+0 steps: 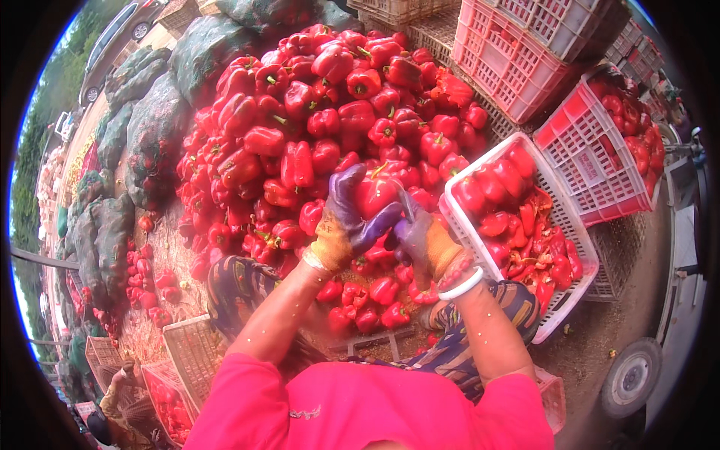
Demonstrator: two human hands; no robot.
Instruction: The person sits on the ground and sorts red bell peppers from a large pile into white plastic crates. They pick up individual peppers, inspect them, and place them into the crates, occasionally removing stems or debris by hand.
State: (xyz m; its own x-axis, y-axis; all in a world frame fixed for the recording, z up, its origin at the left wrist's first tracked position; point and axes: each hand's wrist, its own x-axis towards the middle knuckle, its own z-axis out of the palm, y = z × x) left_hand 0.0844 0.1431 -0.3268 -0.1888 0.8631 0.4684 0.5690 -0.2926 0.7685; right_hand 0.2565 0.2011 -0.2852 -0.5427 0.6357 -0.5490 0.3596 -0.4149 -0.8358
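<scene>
A large heap of red bell peppers (326,121) lies before me. My left hand (351,216), in a yellow glove with a purple coated palm, holds a red bell pepper (376,197) with a green stem above the heap. My right hand (419,230), gloved alike, is at the right side of that pepper with its fingers bent; whether it grips anything is unclear. Right of my hands, a white plastic crate (590,264) stands tilted, holding whole peppers and broken red pieces. Several peppers (384,291) lie below my hands, between my legs.
Green mesh sacks (154,135) line the left. Stacked pink crates (509,62) stand at the upper right, beside a filled pink and white crate (596,157). More crates (194,351) are at the lower left, near another person (115,410). A vehicle wheel (631,378) shows at lower right.
</scene>
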